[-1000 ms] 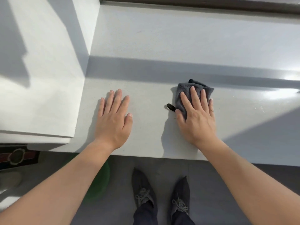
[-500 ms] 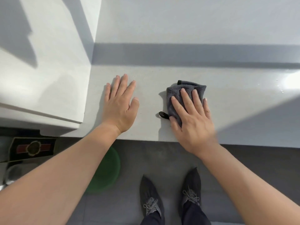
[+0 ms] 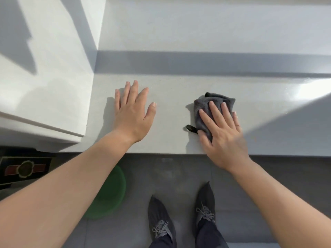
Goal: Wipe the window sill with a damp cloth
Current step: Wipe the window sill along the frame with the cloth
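Head view, cloth [image 3: 203, 104] on sill [image 3: 170, 119], basin [image 3: 111, 192] below

Right grip [image 3: 222, 135] covers the near half of the cloth [image 3: 202, 106], its outer edge blurred; the left forearm [image 3: 71, 185] hides part of a green round object [image 3: 112, 190]; the window sill [image 3: 170, 122] runs off frame right.
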`<state>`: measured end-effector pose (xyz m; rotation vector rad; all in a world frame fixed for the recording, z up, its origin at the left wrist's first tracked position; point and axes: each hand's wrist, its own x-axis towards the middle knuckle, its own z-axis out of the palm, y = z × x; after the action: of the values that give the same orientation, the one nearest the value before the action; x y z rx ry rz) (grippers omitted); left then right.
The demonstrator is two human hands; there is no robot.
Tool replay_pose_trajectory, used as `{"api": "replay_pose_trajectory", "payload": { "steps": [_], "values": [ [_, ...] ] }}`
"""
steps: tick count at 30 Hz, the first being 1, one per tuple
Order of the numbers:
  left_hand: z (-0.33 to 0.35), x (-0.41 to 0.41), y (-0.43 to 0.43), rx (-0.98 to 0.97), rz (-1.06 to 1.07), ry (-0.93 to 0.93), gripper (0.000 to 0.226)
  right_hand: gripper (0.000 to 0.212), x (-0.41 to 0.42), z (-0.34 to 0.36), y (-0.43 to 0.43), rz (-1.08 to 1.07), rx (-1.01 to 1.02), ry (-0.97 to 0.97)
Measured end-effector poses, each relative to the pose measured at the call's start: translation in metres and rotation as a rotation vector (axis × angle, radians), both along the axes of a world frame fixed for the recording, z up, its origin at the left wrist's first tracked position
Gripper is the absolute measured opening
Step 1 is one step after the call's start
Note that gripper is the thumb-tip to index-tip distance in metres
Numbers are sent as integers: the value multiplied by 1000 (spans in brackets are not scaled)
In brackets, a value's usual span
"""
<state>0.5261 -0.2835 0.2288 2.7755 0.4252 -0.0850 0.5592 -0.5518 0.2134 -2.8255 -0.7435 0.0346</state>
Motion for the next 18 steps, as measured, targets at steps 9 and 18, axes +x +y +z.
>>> {"api": "replay_pose_trajectory", "payload": {
  "steps": [9,18],
  "values": [
    [-3,56,-63,-88,-64,5,58,65,34,8,4,-250,-19,76],
    [-11,75,-67,71,2,87,59,65,158,8,-40,-259,-60,163]
  ]
}}
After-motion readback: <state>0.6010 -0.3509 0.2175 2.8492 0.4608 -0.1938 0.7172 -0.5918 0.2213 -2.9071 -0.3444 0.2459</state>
